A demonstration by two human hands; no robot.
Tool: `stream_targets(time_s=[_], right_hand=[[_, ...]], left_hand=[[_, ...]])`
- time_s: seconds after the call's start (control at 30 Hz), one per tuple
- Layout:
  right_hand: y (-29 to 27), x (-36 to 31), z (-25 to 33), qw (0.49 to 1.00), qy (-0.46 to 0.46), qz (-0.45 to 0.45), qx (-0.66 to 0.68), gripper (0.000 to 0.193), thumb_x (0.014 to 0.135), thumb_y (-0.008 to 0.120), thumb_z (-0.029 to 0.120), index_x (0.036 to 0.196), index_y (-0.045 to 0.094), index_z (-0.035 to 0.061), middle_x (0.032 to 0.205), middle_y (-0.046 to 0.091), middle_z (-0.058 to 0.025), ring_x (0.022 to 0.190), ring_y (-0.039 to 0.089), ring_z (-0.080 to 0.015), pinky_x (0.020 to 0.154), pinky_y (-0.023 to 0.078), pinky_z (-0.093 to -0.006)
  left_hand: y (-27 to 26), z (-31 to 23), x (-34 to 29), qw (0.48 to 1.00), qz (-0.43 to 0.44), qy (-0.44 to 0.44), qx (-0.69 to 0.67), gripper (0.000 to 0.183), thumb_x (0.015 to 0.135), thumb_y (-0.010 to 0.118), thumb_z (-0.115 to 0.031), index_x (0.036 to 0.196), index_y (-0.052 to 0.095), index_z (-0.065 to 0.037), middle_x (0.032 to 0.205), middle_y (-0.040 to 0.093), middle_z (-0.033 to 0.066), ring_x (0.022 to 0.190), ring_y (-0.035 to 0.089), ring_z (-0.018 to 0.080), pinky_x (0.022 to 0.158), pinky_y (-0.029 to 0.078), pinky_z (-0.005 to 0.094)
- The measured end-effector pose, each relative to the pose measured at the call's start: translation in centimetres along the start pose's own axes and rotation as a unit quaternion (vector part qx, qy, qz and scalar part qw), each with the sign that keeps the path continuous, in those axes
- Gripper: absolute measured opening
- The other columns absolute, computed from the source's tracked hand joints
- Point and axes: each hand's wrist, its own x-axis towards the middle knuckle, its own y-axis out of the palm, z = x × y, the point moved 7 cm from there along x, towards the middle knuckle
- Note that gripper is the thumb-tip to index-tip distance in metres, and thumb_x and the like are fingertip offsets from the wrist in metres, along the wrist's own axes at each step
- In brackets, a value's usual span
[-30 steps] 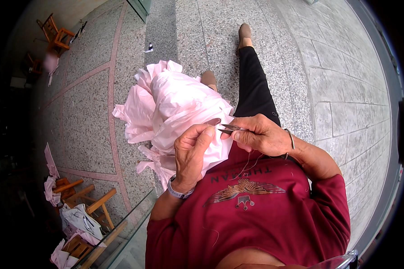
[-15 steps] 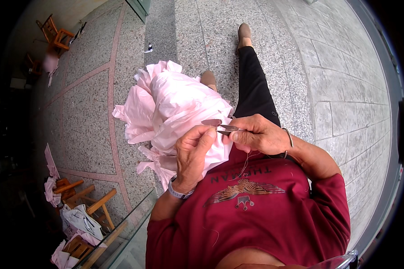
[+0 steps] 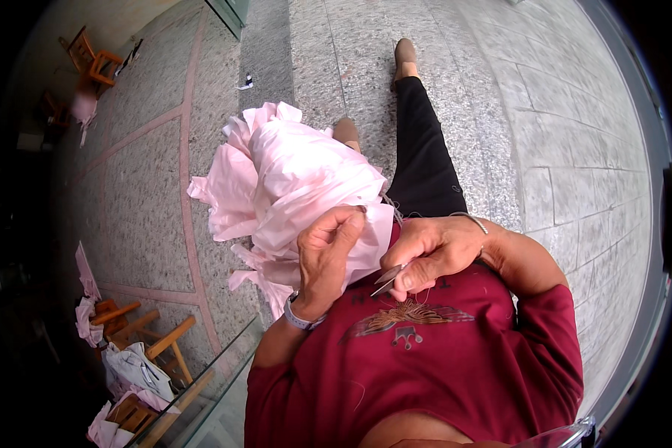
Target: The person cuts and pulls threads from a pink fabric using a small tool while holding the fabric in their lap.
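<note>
A large bundle of pale pink cloth (image 3: 291, 168) lies over my lap and left leg. My left hand (image 3: 325, 243) is closed in a pinch at the cloth's near right edge, where a flap stands out past the fingertips. A tiny dark spot shows at those fingertips, too small to name. Thread snips (image 3: 387, 282) with short pointed metal blades are held in my right hand (image 3: 437, 250), low in front of my maroon shirt. The blades point left and toward me, apart from the cloth. Fine loose threads hang near my right hand.
A small dark and white object (image 3: 247, 81) lies on the speckled floor (image 3: 149, 164). At the lower left, wooden stools (image 3: 168, 336) carry pink pieces and a grey-white cloth (image 3: 138, 367), beside a glass edge. A wooden chair (image 3: 91, 60) stands at the far left.
My right hand with the snips has drawn back from my left fingertips, toward my chest, and the blades have turned toward me. My left hand has barely moved.
</note>
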Motion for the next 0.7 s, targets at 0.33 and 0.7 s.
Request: stream_targets(time_s=[0.33,0.7], right_hand=[[-4.5,-2.4,1.5,0.879,-0.013,-0.411,-0.242,0.020,0.084,0.076,0.004,0.099,0.062,0.0018,0.074,0.052,-0.0010,0.067,0.046,-0.0079,0.060,0.040,-0.0260],[-3.9,-0.3,2.8,0.768,-0.147,-0.409,-0.471,0.023,0.079,0.070,-0.008,0.099,0.060,-0.0004,0.084,0.055,-0.0126,0.074,0.060,-0.0305,0.065,0.049,-0.0372]], left_hand=[[-0.8,0.4,0.0,0.997,-0.022,-0.029,-0.068,0.018,0.099,0.062,-0.014,0.102,0.068,0.003,0.090,0.064,-0.0017,0.084,0.054,0.0043,0.077,0.045,0.0204],[-1.0,0.6,0.0,0.998,-0.006,-0.027,-0.063,0.017,0.099,0.063,-0.013,0.102,0.067,0.003,0.092,0.064,-0.0012,0.085,0.053,0.0040,0.077,0.044,0.0199]])
